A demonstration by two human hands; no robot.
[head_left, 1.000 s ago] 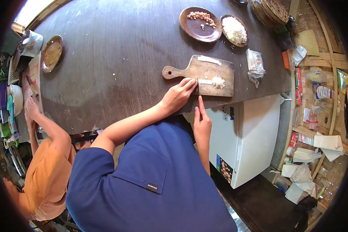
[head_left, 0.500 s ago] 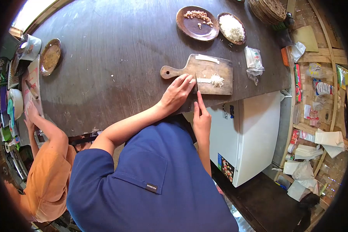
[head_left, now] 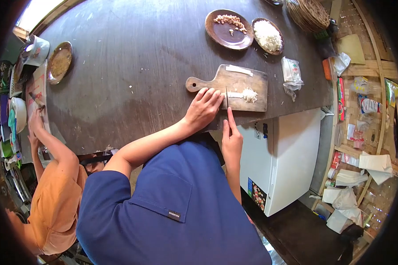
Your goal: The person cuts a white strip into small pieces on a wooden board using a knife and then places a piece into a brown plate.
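Note:
Fingers bent and pressed together, my left hand [head_left: 203, 106] holds down a white food strip [head_left: 235, 95] on the wooden cutting board [head_left: 223, 81]. The strip's left end is hidden under the fingers. My right hand [head_left: 232, 134] grips a knife [head_left: 227, 98] from the near side of the board, its thin blade upright across the strip just beside my left fingertips. A small heap of fine white shreds [head_left: 250, 95] lies at the strip's right end. Another white strip [head_left: 239, 70] rests along the board's far edge.
Beyond the board are a plate [head_left: 223, 37] with brown pieces and a bowl [head_left: 282, 44] of white shreds. A plastic packet [head_left: 292, 73] lies to the right. At far left, a co-worker in orange [head_left: 59, 207] reaches to another knife [head_left: 37, 100] near an oval dish [head_left: 59, 64].
The view has shifted slightly. My hands keep nearly the same pose at the strip, with the knife still against it. The co-worker's hand has moved up to the other knife.

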